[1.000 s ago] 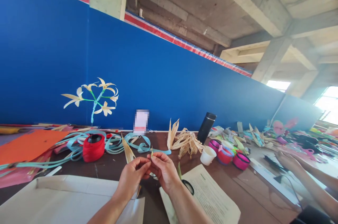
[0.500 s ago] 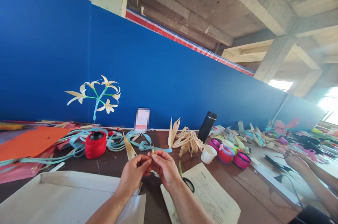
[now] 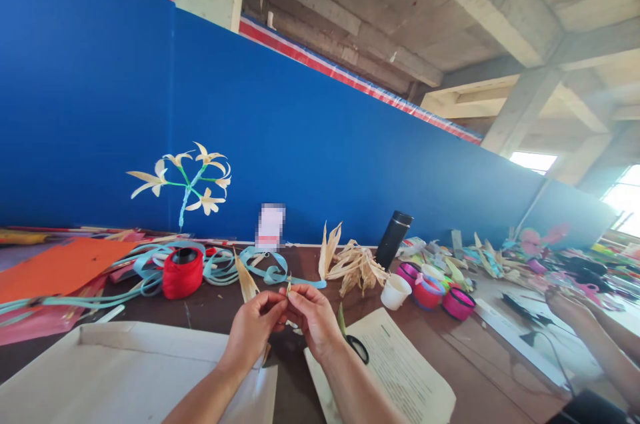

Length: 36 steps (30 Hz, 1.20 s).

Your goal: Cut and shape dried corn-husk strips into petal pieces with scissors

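Observation:
My left hand and my right hand meet at the fingertips above the brown table. Both pinch a small pale husk piece, whose thin tip sticks up between the fingers; the rest is hidden. Behind my left hand a longer dry corn husk points upward, and I cannot tell whether that hand touches it. Beside my right wrist are a black scissors handle and a greenish husk tip, over a printed booklet.
A husk flower spray stands against the blue partition. Behind my hands lie a red spool, blue ribbon, dried husks, a black bottle and a white cup. At right is another person's hand.
My hands keep the same pinch in nearly the same place. The view has shifted very slightly. At the right, the other person's hand has moved a little to the right.

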Available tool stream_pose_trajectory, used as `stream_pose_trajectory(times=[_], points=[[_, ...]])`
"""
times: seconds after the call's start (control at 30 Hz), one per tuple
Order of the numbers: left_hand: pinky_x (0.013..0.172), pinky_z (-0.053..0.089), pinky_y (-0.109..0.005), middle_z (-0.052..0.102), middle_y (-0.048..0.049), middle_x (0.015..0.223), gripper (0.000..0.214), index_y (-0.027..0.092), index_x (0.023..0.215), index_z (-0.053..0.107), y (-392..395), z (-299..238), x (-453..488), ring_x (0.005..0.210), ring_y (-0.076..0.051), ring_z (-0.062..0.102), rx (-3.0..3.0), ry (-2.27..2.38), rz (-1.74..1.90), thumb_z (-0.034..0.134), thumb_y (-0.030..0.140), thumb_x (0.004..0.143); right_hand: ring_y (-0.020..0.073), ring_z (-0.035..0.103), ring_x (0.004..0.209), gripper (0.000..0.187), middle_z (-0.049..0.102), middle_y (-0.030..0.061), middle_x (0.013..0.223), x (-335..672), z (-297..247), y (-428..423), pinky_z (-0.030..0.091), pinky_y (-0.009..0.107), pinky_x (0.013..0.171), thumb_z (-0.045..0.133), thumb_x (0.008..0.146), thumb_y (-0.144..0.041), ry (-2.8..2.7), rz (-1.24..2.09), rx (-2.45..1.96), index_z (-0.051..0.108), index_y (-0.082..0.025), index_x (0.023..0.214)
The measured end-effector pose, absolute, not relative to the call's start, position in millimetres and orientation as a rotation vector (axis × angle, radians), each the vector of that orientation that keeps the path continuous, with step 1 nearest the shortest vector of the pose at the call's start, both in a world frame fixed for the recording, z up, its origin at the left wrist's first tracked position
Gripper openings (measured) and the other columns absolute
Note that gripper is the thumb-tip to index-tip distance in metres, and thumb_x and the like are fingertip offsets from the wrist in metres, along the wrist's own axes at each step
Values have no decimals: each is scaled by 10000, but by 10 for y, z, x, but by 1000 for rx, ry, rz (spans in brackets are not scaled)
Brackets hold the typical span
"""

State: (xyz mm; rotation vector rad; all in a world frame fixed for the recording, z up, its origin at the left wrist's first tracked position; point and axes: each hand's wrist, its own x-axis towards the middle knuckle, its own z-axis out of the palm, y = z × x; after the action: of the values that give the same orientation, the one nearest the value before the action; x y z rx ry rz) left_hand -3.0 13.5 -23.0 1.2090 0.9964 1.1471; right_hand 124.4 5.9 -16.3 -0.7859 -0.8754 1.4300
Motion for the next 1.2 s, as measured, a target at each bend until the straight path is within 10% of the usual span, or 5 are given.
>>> stream_pose_trajectory(times=[1.2], points=[[561,494,-231,639,11,622,275,184,733,644,142,-244,-20,615,-154,612,1239,1026,1184,613,443,643,162,631,660,249,691,64,806,1199,-185,73,494,275,612,738,646,-293,-904,1394,-809,684,-136,830]])
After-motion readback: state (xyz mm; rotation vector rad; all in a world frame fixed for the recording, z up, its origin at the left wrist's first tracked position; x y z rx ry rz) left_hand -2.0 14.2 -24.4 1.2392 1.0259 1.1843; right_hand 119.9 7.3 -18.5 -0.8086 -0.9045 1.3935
